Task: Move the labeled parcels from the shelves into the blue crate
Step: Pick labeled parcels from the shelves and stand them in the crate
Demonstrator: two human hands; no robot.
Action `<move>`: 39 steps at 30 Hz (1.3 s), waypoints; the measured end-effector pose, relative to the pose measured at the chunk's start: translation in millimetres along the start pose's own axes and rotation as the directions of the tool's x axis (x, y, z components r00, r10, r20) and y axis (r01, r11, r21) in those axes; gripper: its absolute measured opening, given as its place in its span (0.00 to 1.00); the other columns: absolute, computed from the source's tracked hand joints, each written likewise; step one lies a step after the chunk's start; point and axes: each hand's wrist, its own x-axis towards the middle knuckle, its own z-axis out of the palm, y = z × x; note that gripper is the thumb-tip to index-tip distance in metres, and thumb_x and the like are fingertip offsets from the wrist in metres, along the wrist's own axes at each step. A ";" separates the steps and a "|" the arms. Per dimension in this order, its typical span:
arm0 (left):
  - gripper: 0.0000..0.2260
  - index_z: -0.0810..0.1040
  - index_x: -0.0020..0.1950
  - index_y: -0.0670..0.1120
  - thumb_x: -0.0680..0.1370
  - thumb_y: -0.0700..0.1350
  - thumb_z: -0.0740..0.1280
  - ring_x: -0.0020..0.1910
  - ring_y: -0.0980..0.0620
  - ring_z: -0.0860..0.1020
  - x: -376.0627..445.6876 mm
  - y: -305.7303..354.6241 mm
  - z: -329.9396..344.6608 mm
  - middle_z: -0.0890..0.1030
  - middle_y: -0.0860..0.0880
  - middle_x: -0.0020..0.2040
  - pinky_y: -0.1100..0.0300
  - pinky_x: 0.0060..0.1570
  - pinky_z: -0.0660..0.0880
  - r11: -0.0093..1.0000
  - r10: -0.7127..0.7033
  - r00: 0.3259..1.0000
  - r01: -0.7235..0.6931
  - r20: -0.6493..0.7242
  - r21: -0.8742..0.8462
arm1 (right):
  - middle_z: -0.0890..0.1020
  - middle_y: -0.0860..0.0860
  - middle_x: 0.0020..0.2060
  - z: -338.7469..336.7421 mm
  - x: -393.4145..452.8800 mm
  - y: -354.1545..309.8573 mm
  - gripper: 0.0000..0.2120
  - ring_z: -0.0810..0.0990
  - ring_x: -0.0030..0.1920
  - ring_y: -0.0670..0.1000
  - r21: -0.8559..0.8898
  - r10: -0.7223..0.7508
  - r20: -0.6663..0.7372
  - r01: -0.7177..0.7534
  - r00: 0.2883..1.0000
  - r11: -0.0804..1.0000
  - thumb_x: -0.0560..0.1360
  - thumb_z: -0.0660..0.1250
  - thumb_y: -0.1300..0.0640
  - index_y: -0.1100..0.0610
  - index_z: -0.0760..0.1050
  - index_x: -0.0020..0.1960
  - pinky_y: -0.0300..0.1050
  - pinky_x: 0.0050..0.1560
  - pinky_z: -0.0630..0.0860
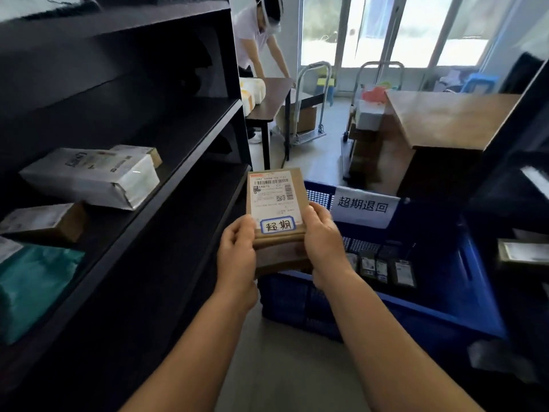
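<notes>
I hold a brown cardboard parcel (274,200) with a white shipping label and a blue-bordered handwritten sticker in front of me, above the near left corner of the blue crate (416,310). My left hand (236,254) grips its near left edge. My right hand (322,236) grips its near right edge, thumb on top. The crate stands on the floor to the right, has a white paper sign on its far wall, and holds several dark parcels (383,267). On the dark shelves (184,162) to the left lie a white wrapped parcel (89,176), a small brown box (44,221) and a teal bag (32,286).
Another person (258,40) bends over a dark table (273,99) at the back. Two metal trolleys (312,114) with boxes stand near the windows. A wooden desk (445,126) is behind the crate, and a second dark shelf unit (520,203) is at the right.
</notes>
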 end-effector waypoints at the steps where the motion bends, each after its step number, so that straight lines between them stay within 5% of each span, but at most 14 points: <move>1: 0.04 0.75 0.52 0.56 0.79 0.52 0.64 0.49 0.47 0.83 8.5 -4.1 9.5 0.84 0.47 0.51 0.51 0.40 0.80 1.000 -0.015 1.000 0.015 0.021 -0.001 | 0.83 0.52 0.51 -8.9 9.0 -0.4 0.12 0.83 0.48 0.51 0.026 0.025 -0.010 -0.025 1.000 0.999 0.81 0.56 0.49 0.47 0.69 0.63 0.46 0.42 0.80; 9: 0.04 0.76 0.52 0.56 0.79 0.52 0.64 0.51 0.45 0.82 100.7 -38.7 83.5 0.83 0.45 0.53 0.46 0.49 0.80 0.989 -0.143 0.975 0.132 0.172 0.073 | 0.86 0.56 0.48 -67.6 113.7 5.3 0.16 0.86 0.43 0.55 0.148 0.240 -0.080 -0.227 0.967 0.963 0.77 0.61 0.52 0.51 0.70 0.65 0.45 0.33 0.80; 18: 0.11 0.73 0.62 0.52 0.80 0.49 0.62 0.52 0.47 0.82 242.4 -61.2 157.3 0.81 0.44 0.58 0.54 0.42 0.80 0.956 -0.266 0.909 0.205 0.321 0.211 | 0.84 0.55 0.51 -89.1 257.5 10.2 0.21 0.85 0.49 0.58 0.165 0.291 -0.237 -0.257 0.927 0.952 0.78 0.64 0.44 0.49 0.65 0.68 0.60 0.50 0.81; 22: 0.16 0.70 0.68 0.53 0.81 0.44 0.61 0.45 0.53 0.83 295.7 -80.7 179.6 0.81 0.46 0.57 0.62 0.32 0.78 0.913 -0.363 0.861 0.251 0.357 0.323 | 0.83 0.56 0.53 -102.5 306.3 29.5 0.23 0.84 0.49 0.57 0.143 0.274 -0.284 -0.241 0.919 0.960 0.79 0.64 0.47 0.51 0.64 0.70 0.55 0.46 0.83; 29: 0.17 0.71 0.66 0.44 0.78 0.33 0.60 0.46 0.49 0.83 369.7 -148.1 198.3 0.80 0.44 0.58 0.62 0.32 0.80 0.792 -0.533 0.796 0.350 0.286 0.500 | 0.82 0.55 0.56 -127.8 374.7 106.3 0.24 0.84 0.51 0.55 0.117 0.398 -0.277 -0.380 0.875 0.917 0.80 0.61 0.54 0.51 0.59 0.74 0.57 0.53 0.81; 36: 0.28 0.63 0.73 0.54 0.76 0.35 0.61 0.50 0.48 0.83 421.7 -263.2 184.7 0.79 0.47 0.59 0.51 0.45 0.82 0.607 -0.640 0.742 0.331 0.198 0.722 | 0.78 0.55 0.58 -154.4 422.1 205.8 0.26 0.84 0.45 0.53 -0.006 0.589 -0.222 -0.605 0.777 0.796 0.80 0.60 0.61 0.51 0.57 0.76 0.50 0.41 0.83; 39: 0.18 0.68 0.68 0.54 0.79 0.41 0.61 0.52 0.48 0.82 434.4 -313.2 174.7 0.81 0.49 0.58 0.46 0.52 0.80 0.537 -0.709 0.692 0.407 0.135 0.739 | 0.78 0.57 0.62 -169.3 434.7 248.7 0.26 0.83 0.44 0.52 -0.111 0.663 -0.220 -0.694 0.715 0.711 0.79 0.60 0.63 0.54 0.59 0.75 0.47 0.38 0.82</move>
